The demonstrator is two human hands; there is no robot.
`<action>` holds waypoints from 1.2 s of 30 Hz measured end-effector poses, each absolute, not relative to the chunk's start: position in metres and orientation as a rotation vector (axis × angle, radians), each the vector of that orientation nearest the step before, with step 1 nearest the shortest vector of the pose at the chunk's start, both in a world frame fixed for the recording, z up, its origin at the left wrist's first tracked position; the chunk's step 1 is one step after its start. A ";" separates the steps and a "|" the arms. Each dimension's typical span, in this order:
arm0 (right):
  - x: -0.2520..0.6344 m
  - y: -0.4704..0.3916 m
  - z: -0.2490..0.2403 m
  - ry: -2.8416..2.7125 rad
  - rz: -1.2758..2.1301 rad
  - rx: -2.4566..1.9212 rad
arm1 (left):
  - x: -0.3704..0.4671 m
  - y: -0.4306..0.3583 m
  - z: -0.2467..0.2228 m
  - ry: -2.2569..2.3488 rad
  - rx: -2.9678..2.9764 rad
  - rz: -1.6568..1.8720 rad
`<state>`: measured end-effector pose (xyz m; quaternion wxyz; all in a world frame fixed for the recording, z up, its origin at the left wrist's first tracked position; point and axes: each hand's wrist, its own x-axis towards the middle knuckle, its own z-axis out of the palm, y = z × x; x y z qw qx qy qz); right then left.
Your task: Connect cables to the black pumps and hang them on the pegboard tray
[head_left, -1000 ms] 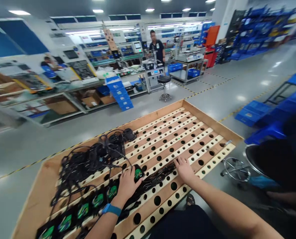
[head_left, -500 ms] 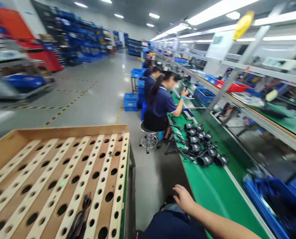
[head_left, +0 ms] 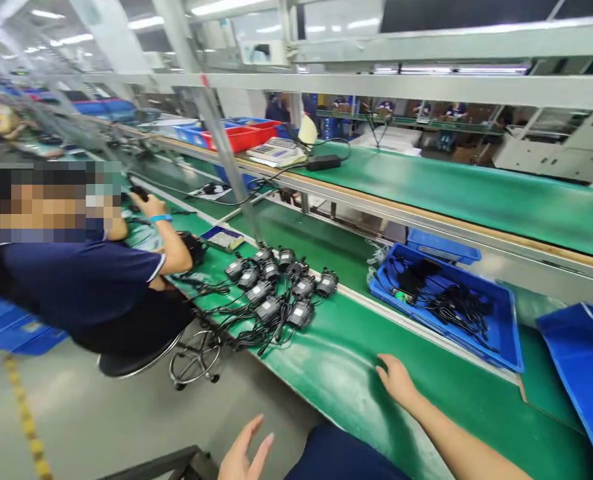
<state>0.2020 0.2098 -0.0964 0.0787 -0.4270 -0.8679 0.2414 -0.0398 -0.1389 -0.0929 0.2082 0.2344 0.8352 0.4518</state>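
Note:
My right hand [head_left: 397,380] hovers over the green bench top [head_left: 336,367], its fingers apart and holding nothing. Low in the view, my left hand [head_left: 246,450] is raised off the bench's near edge, thumb and fingers spread, with nothing in it. Ahead on the bench stands a cluster of several black motor-like units [head_left: 269,307] with pale labels. Their black cables [head_left: 256,337] trail toward the near edge. Both hands are apart from these units.
A co-worker [head_left: 86,280] sits on a round stool at the left, holding a dark object. A blue bin [head_left: 446,307] of black cables is beyond my right hand, with another blue bin [head_left: 584,373] farther right. A shelf [head_left: 426,180] runs above the bench.
My view has swung right, from the aisle and the wooden rack with holes to the bench. My left hand has come into view. My right hand is now over the bench.

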 end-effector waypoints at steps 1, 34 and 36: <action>0.208 0.227 -0.093 -2.554 0.693 -1.321 | -0.051 -0.111 -0.091 2.270 0.715 1.218; 0.143 0.458 -0.031 -2.870 0.373 -1.423 | -0.053 0.070 -0.108 2.109 1.485 0.715; 0.163 0.451 -0.013 -2.786 0.337 -1.457 | -0.063 0.042 -0.116 2.281 1.471 0.700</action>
